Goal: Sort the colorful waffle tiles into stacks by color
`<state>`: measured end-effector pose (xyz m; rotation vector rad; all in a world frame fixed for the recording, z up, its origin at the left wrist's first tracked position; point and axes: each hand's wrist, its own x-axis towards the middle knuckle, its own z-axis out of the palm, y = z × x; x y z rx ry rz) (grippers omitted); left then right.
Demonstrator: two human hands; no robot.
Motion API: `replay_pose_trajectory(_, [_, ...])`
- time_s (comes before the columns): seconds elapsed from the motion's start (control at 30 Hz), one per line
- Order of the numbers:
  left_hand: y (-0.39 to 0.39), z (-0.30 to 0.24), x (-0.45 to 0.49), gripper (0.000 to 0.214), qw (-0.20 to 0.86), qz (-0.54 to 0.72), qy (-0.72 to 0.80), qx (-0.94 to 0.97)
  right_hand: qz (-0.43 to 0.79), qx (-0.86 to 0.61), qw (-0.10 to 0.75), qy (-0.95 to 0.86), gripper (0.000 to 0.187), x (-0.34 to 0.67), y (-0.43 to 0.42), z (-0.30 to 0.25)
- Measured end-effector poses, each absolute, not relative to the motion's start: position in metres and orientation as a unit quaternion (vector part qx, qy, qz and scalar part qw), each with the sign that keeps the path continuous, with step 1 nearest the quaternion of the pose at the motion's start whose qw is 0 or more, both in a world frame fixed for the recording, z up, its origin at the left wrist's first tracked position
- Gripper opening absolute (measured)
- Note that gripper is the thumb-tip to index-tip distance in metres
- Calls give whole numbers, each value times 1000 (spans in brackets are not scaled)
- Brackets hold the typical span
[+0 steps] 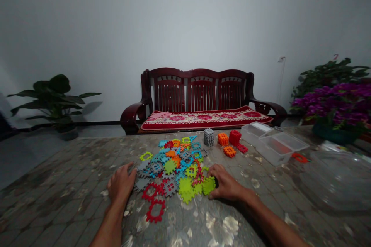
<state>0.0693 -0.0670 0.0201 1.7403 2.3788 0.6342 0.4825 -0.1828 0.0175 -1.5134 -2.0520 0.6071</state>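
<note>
Forearms (110,225) reach to a tile pile (174,166) on the surface (72,166), left hand (121,183) open at its 9 o'clock, right hand (227,185) at 3 o'clock, its fingers (213,170) splayed, not gripping, on a green tile (209,186)

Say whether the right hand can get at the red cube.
Probably yes: the right hand rests by the pile, and the way to the red cube runs over the tabletop, past a low orange stack.
</note>
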Motion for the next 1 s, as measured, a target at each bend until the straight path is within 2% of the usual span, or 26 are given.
replay_pose_trajectory(0.1, [-67,20,69,55,64,202,786,581,196,-573,269,-749,38,481,-183,18])
replay_pose_trajectory(0.2, [-66,19,69,53,60,201,787,580,210,-554,331,-734,18,488,-177,17])
replay_pose_trajectory(0.33, [-64,17,67,51,59,198,782,588,192,-581,435,-660,20,509,-155,13])
replay_pose_trajectory(0.4, [-63,16,66,51,57,200,780,591,144,-616,449,-631,20,519,-145,7])
replay_pose_trajectory(0.57, [-62,14,65,52,60,190,782,591,51,-653,429,-621,56,530,-141,-15])
replay_pose_trajectory(0.67, [-61,13,65,52,55,191,783,590,20,-670,405,-622,64,527,-147,-22])
replay_pose_trajectory(0.73, [-61,12,65,51,52,195,783,588,7,-684,380,-623,61,525,-151,-20])
replay_pose_trajectory(0.9, [-60,10,65,51,52,189,787,585,16,-710,305,-634,30,520,-151,-13])
replay_pose_trajectory(1.0, [-60,10,66,52,53,182,788,585,15,-712,283,-642,26,516,-143,-12])
